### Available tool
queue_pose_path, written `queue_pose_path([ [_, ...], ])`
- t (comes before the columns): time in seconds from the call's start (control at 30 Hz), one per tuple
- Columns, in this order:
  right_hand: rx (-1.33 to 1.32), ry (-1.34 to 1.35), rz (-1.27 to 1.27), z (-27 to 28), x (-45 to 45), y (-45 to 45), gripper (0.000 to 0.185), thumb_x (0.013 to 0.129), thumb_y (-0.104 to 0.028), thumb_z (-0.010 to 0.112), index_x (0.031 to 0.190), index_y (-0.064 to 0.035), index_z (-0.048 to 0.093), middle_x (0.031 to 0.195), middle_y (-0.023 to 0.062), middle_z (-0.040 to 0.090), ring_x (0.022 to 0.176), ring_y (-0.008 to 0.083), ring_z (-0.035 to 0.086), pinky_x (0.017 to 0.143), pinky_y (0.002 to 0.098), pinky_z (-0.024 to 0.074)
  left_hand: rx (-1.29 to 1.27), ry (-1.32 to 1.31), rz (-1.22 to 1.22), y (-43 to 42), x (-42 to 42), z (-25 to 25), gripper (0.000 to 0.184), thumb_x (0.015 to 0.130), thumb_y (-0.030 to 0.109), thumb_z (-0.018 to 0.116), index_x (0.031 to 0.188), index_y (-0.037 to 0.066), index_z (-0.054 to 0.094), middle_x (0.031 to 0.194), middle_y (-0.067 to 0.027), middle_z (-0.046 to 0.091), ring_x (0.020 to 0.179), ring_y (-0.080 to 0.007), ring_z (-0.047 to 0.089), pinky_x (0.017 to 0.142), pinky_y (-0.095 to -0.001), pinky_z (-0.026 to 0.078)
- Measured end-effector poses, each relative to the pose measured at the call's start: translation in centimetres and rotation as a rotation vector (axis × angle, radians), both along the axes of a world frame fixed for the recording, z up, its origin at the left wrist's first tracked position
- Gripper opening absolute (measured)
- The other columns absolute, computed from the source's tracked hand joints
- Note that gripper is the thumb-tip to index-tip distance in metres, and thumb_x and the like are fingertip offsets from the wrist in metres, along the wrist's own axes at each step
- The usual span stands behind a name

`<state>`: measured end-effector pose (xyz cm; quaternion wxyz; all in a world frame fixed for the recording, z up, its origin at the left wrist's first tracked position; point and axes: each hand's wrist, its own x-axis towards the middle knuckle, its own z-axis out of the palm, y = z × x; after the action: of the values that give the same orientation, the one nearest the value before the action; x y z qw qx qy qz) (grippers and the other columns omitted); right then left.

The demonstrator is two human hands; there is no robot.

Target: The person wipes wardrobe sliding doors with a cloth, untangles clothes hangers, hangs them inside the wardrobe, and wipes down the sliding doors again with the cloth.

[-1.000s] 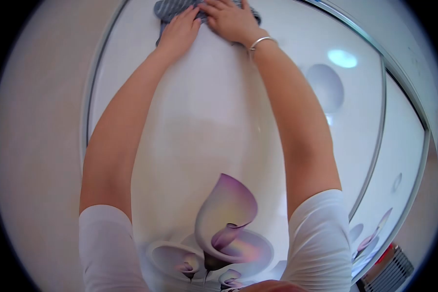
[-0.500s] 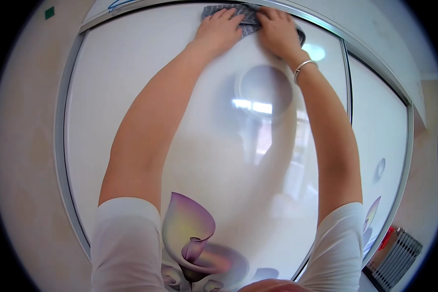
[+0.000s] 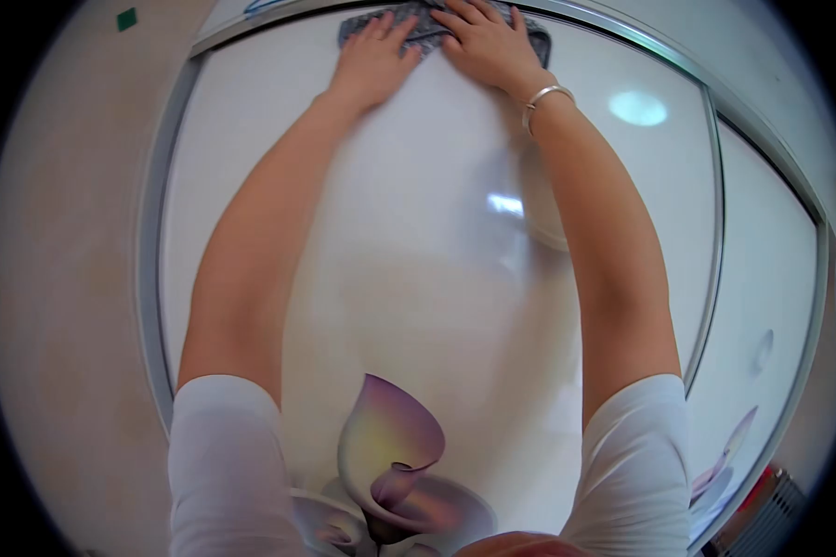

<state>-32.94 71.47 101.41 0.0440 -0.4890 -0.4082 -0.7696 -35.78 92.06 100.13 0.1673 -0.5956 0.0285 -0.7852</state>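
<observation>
A grey patterned cloth (image 3: 427,35) lies pressed against the top of a glossy white sliding door panel (image 3: 418,223), just under its metal frame. My left hand (image 3: 374,67) rests flat on the cloth's left part, fingers spread and pointing up. On the right part of the cloth, my right hand (image 3: 494,48) is also flat with its fingers apart, and a silver bangle (image 3: 534,104) circles that wrist. Both arms are stretched upward. Some of the cloth is hidden beneath my hands.
A printed calla lily (image 3: 395,446) decorates the lower panel. A second door panel (image 3: 762,269) stands to the right, past a vertical metal strip. Pale wall (image 3: 74,260) is on the left. At the lower right is a grey ribbed object (image 3: 766,515) beside something red.
Both hands and the cloth have slid left along the panel's top edge. The view has turned left, so the door and printed flower appear farther right.
</observation>
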Motion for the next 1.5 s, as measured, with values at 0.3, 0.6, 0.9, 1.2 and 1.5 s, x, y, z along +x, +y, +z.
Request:
queue_pose_path([
  [0.3,0.005,-0.076,-0.047,0.5,1.5,1.5,0.045,0.092,-0.029,0.041,0.133,-0.0125,0.049,0.143,0.0069,0.042,0.136,0.0251,0.034,0.111,0.0549,0.0214,-0.029,-0.041,-0.287,5.2,-2.6,-3.6,0.048,0.094,0.027,0.045,0.134,0.002,0.044,0.141,-0.0199,0.041,0.133,-0.0354,0.035,0.11,-0.0413,0.029],
  [0.6,-0.031,0.001,-0.028,-0.4,1.8,1.7,0.044,0.093,-0.028,0.039,0.132,-0.0109,0.049,0.144,0.0081,0.041,0.137,0.0252,0.032,0.111,0.0575,0.0204,-0.473,-0.168,-0.133,23.1,-7.9,-15.3,0.053,0.097,0.036,0.041,0.129,-0.005,0.049,0.135,-0.0251,0.046,0.127,-0.0358,0.042,0.108,-0.0394,0.03],
  [0.9,-0.101,0.22,-0.216,-1.9,-0.8,2.0,0.044,0.094,-0.033,0.039,0.128,-0.0094,0.053,0.145,0.0116,0.04,0.137,0.0268,0.032,0.111,0.0536,0.0219,-0.594,0.07,-0.508,25.1,-8.9,-16.4,0.06,0.099,0.04,0.038,0.142,-0.002,0.033,0.149,-0.0167,0.032,0.14,-0.0264,0.027,0.114,-0.0327,0.02],
  [1.2,-0.246,-0.075,-0.13,-2.1,0.4,6.1,0.049,0.097,-0.039,0.036,0.137,-0.0123,0.047,0.147,0.0135,0.037,0.138,0.0324,0.028,0.114,0.0465,0.0187,-0.46,0.093,-0.304,27.9,-10.3,-15.6,0.06,0.099,0.041,0.039,0.142,-0.001,0.034,0.148,-0.0161,0.035,0.14,-0.0267,0.027,0.114,-0.0334,0.02],
  [1.5,-0.577,-0.184,-0.092,-20.1,2.1,0.2,0.04,0.089,-0.034,0.054,0.128,-0.0276,0.055,0.142,-0.0038,0.044,0.135,0.0206,0.034,0.111,0.05,0.0227,-0.497,0.183,-0.396,29.7,-10.7,-14.6,0.065,0.098,0.046,0.039,0.143,0.001,0.032,0.151,-0.0142,0.029,0.14,-0.0249,0.025,0.115,-0.0324,0.018],
])
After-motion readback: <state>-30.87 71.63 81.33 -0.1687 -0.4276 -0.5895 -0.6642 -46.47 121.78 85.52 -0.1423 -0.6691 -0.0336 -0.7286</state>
